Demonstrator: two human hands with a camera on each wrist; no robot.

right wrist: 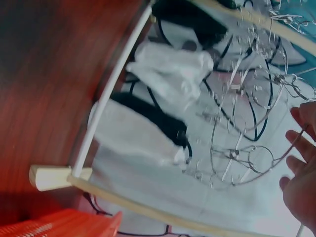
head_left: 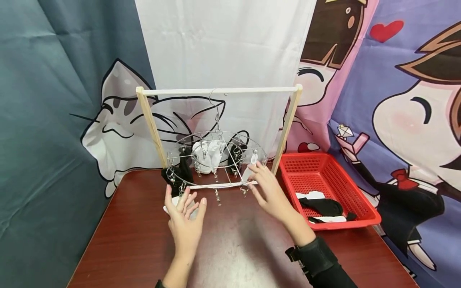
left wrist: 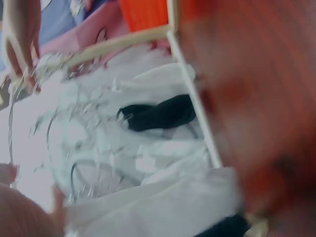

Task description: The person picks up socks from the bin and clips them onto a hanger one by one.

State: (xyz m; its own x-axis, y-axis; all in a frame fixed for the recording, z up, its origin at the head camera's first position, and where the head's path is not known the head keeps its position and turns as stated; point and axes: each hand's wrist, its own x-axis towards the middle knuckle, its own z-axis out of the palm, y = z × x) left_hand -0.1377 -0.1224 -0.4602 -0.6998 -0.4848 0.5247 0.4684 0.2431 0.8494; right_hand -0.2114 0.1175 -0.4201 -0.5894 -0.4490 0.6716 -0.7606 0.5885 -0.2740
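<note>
A round wire clip hanger (head_left: 216, 187) hangs by its hook from a wooden rack (head_left: 219, 91), with small metal clips around its rings. Clipped to it are black socks (head_left: 184, 170) on the left, white socks (head_left: 207, 157) at the back, another black sock (head_left: 235, 154) and a white sock (right wrist: 136, 129) on the right. My left hand (head_left: 185, 224) is raised at the front left of the ring, fingers spread, partly covering a white sock (head_left: 171, 205). My right hand (head_left: 268, 192) reaches the ring's right side, its loosely bent fingertips right at the wire.
A red plastic basket (head_left: 345, 172) stands right of the rack, holding black socks (head_left: 322, 206) and white ones. Both stand on a dark red wooden table (head_left: 119, 240). Printed cloth with cartoon figures (head_left: 407, 120) hangs behind and at the sides.
</note>
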